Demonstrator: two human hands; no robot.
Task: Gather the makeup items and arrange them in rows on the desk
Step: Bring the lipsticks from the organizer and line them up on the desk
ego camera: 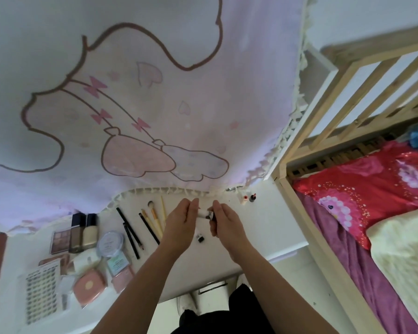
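Over the middle of the white table, a person holds a small tube with both hands. The left hand pinches the white end of the tube with its fingers. The right hand has its fingers curled round the dark end. The tube is up in the air between the two hands, a little above the table. Just under it, a tiny black and white piece lies on the table. It is too small to tell what it is.

To the left, thin brushes lie side by side, and black pencils lie next to them. Further left, two bottles with dark caps lie beside a flat box of colours. A round clear pot sits near them. Closer to the person are a pink case and a sheet with many small rows.

At the back of the table, a tiny white bottle and a tiny dark bottle sit close together. A big cloth with a pink drawing hangs behind the table. On the right is a bed with a red pillow.
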